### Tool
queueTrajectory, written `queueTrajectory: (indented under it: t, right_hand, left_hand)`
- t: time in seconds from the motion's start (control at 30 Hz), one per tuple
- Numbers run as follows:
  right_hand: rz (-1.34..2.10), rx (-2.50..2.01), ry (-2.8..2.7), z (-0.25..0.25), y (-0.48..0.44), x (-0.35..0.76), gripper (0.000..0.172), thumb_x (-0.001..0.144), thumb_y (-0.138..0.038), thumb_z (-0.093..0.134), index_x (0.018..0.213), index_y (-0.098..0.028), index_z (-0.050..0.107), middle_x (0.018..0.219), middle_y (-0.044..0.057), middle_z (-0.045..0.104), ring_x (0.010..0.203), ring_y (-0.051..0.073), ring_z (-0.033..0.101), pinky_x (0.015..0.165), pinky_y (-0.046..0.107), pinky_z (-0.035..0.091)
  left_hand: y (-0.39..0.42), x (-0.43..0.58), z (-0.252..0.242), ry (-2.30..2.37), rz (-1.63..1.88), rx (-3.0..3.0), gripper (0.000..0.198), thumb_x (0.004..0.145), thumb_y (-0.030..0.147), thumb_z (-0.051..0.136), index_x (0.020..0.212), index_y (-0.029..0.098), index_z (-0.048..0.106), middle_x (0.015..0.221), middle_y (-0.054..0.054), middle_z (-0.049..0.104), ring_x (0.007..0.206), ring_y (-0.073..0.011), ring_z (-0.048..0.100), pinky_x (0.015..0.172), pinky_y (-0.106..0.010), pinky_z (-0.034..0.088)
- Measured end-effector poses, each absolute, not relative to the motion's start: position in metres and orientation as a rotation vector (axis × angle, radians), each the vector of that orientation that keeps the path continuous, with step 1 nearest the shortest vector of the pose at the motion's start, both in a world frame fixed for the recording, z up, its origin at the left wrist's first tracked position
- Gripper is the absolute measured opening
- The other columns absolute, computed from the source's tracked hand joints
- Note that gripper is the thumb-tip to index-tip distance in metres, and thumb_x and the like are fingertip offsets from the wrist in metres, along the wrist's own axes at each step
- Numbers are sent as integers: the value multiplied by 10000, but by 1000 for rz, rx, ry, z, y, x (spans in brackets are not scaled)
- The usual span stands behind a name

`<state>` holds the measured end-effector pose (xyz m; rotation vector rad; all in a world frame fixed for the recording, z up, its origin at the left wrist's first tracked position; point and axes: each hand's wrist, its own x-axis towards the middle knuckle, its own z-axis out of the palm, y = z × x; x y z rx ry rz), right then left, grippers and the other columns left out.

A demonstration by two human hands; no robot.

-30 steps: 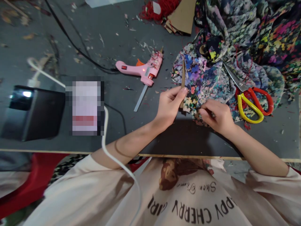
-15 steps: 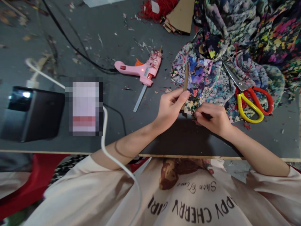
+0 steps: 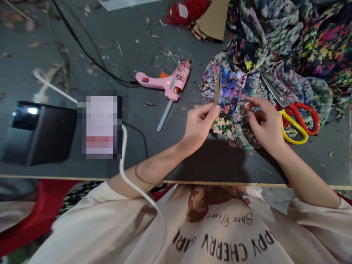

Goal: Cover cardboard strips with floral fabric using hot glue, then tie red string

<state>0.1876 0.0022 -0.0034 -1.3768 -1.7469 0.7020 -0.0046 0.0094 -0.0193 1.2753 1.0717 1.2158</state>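
My left hand (image 3: 199,123) pinches a thin brown cardboard strip (image 3: 216,92) that stands on edge against a piece of floral fabric (image 3: 233,95). My right hand (image 3: 265,123) hovers over the fabric with fingers spread and curled, holding nothing I can see. It is close to the scissors (image 3: 293,113) with red and yellow handles that lie on the fabric. A pink glue gun (image 3: 165,81) lies on the grey table (image 3: 132,47) to the left of my left hand.
More floral cloth (image 3: 302,33) is piled at the back right. Cardboard pieces (image 3: 213,22) and red thread (image 3: 187,9) lie at the back. A black box (image 3: 38,132), a blurred item, a white cable (image 3: 122,146) and a black cord (image 3: 82,47) are on the left. Scraps litter the table.
My right hand has let go of the fabric's near edge and has moved up and right toward the scissors, with fingers spread. The left hand keeps its pinch on the strip.
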Motion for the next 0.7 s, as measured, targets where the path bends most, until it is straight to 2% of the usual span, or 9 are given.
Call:
queueTrajectory:
  t: [0.07,0.17,0.27,0.4,0.5,0.6,0.7]
  right_hand:
    - [744,-1337,-1648,-6,4,190,259,905,-326,589,1147,-243,629,1017,65,662,634,124,552,563,286,463]
    - [898,-1283,-1493,-7,2,188,401,901,-566,557,1182,-283,598,1083,77,659,749,159,615,503,262,460]
    - [1079,-1264,-1412,-2,0,185,501,816,-690,595,1104,-282,622,1013,60,672,661,137,601,397,223,391]
    - [1188,-1319,-1324,4,-1,179,401,750,-622,722,827,-236,644,714,-19,608,397,51,418,321,213,307]
    - [1217,-1303,-1265,5,-1,177,394,738,-608,741,737,-233,623,559,-54,494,348,52,375,311,219,267]
    - [1254,-1287,-1248,2,-1,177,396,735,-597,749,692,-232,602,527,-62,436,357,60,372,325,224,275]
    - [1302,-1273,-1224,-3,0,179,362,751,-566,752,717,-232,616,559,-58,459,399,66,396,371,228,335]
  left_hand:
    - [7,-5,-11,1061,1101,1372,492,895,500,571,581,185,359,577,43,253,536,-76,238,489,-242,190]
    - [4,-5,-2,1030,842,1518,402,881,379,524,561,183,379,526,53,274,501,-71,258,468,-233,188]
    - [2,-6,-2,997,771,1713,378,880,343,505,552,174,421,490,58,350,477,-65,321,474,-223,229]
    - [3,-7,-8,969,841,1865,392,900,370,529,569,169,465,498,56,414,481,-64,368,485,-218,254]
    - [3,-8,-7,987,842,1875,403,906,352,521,555,174,433,493,59,385,473,-68,343,479,-225,250]
    - [3,-8,-4,999,825,1843,407,895,358,522,546,175,416,490,62,345,471,-69,310,477,-228,242]
    - [3,-8,-2,1012,810,1789,386,876,349,526,549,174,419,494,65,336,474,-66,299,475,-224,234]
